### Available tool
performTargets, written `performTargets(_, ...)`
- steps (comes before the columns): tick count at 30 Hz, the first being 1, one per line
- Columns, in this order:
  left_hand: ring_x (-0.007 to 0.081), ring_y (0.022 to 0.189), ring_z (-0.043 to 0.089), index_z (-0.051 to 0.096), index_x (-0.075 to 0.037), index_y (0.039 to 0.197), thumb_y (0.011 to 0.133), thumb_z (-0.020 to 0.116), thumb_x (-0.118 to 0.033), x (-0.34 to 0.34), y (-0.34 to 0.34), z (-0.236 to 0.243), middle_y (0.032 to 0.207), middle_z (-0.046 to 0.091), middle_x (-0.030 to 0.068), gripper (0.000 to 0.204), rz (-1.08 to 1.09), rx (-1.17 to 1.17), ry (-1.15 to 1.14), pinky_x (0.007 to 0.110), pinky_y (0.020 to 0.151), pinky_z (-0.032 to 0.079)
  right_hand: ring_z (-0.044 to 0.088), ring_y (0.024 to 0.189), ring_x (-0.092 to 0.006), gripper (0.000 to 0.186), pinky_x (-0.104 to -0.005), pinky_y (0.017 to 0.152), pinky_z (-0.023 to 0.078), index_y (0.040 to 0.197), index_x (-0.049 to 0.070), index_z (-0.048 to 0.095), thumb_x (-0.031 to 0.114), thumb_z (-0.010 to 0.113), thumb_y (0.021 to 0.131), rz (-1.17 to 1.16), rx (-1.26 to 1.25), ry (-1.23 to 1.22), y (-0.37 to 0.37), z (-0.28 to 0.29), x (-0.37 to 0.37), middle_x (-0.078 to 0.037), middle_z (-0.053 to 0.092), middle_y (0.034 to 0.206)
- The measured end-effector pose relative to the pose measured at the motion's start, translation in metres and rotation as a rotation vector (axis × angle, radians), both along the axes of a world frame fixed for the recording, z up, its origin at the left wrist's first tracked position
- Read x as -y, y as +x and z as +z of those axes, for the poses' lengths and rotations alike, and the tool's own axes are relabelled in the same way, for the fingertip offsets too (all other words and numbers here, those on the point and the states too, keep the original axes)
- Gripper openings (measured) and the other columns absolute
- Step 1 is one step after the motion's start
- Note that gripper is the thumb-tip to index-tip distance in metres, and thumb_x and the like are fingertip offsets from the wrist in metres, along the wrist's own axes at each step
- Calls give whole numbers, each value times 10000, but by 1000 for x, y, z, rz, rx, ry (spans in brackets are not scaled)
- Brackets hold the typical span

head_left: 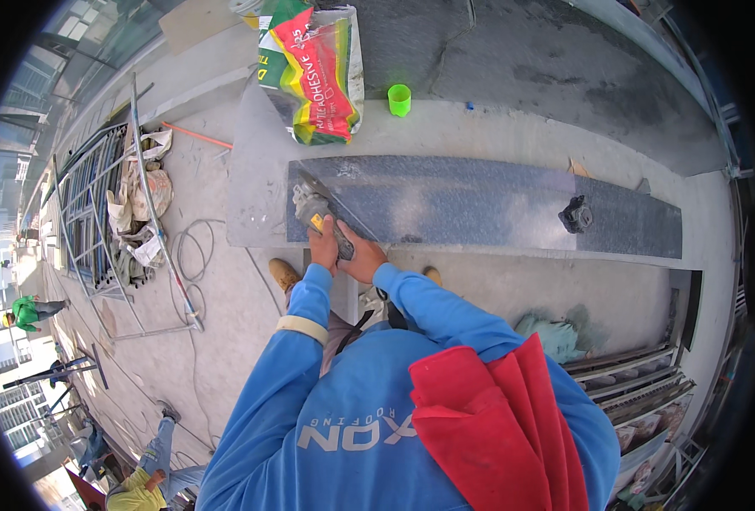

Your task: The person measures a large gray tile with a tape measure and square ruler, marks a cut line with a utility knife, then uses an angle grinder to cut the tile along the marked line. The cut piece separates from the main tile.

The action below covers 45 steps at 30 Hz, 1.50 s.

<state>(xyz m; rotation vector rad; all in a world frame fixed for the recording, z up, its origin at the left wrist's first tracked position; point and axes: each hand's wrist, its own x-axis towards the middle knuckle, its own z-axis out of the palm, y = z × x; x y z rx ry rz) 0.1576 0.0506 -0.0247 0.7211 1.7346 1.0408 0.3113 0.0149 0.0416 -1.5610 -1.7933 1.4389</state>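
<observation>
Both of my hands are wrapped round a dusty angle grinder [312,207] with a dark body and a yellow label. My left hand [323,245] grips its body, and my right hand [363,258] closes around the rear end, close beside the left. The grinder's head is over the left end of a long, dark grey stone slab [471,200]. A thin dark line runs diagonally beside the tool; I cannot tell whether it is a cut or an edge. Pale dust marks the slab near there. Toward the right end of the slab sits a crumpled black lump [576,215].
Beyond the slab stand a red, green and yellow adhesive bag [314,77] and a bright green cup [400,100]. Metal scaffold frames [97,209] and loose cable [194,247] are on the left floor. People [27,313] work farther left. Metal lengths [633,375] are stacked at right.
</observation>
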Motion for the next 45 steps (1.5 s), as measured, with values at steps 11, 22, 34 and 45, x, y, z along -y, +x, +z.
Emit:
performTargets(11,275,1112,649,494,47,1413,1032,596,-432,9,9,49,1285,635,191,620,-16,-79,-58,394,947,527,643,1159,-456,1076,-478,1020,510,1660,195,178,321,778,775,8,-34,-45,-5,15,4,-283,672,1256)
performTargets(22,256,1088,644,484,44,1390,1042,586,-423,17,8,23,1257,628,178,592,-15,55,25,397,932,535,632,1182,-461,1056,-464,1016,517,1660,199,178,319,768,793,16,-29,-49,3,14,13,-284,638,1323)
performTargets(34,304,1175,627,382,89,1474,1016,605,-466,5,10,39,1360,571,237,754,-18,37,-35,403,973,533,627,1172,-473,1034,-481,1019,503,1658,193,186,311,750,799,5,-52,-7,-1,5,0,-300,660,1263)
performTargets(45,266,1094,646,449,64,1397,1035,591,-439,27,22,43,1258,619,202,636,15,76,-25,395,922,545,722,971,-399,1047,-429,868,554,1663,201,196,307,775,797,-12,-63,-8,8,7,21,-269,708,1163)
